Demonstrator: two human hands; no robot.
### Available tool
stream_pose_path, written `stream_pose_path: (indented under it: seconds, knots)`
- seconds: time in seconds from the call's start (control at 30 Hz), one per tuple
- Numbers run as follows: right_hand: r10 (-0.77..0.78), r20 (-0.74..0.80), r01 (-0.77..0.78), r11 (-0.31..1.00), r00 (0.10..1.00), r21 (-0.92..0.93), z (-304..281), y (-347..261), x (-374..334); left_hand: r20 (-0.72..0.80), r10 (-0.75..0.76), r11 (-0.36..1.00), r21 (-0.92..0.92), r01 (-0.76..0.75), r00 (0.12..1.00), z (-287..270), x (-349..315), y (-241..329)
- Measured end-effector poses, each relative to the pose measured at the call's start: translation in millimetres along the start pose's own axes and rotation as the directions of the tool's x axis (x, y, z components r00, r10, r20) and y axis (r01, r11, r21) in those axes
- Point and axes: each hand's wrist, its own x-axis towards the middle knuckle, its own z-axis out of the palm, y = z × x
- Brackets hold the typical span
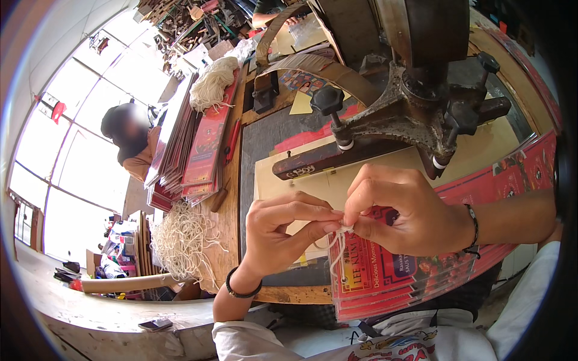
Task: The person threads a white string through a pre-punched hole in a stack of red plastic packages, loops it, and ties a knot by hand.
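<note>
My left hand [288, 227] and my right hand [394, 210] meet over the near edge of the bench, each pinching a white string [337, 256]. The string runs at the top left corner of a fanned stack of red printed cards [415, 274], and a loose end hangs down over them. Whether it passes through a hole there is hidden by my fingertips. The cards lie overlapped at the bench's front edge, close to my body. Behind my hands stands a dark metal press [397, 114] with black knobs, over a pale board [268, 180].
Left on the wooden bench [232, 222] lie a heap of cut white strings [183, 240], more stacked red cards [205, 150] and a white string bundle [214, 84]. More red cards [518, 168] lie at the right. A person [129, 132] is at the far left; another person's hand [292, 21] shows behind.
</note>
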Motion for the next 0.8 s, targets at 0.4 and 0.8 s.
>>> stream_pose_path:
  seconds: [0.4, 0.8]
  knots:
    - [-0.014, 0.025, 0.014, 1.0, 1.0, -0.008, 1.0, -3.7, 0.3, 0.036, -0.173, 0.92, -0.35, 0.174, 0.984, 1.8, -2.2, 5.7]
    - [0.011, 0.017, -0.011, 1.0, 1.0, -0.014, 1.8, -3.3, -0.6, 0.049, 0.148, 0.966, 0.208, -0.155, 0.988, -3.8, 4.9, 6.1]
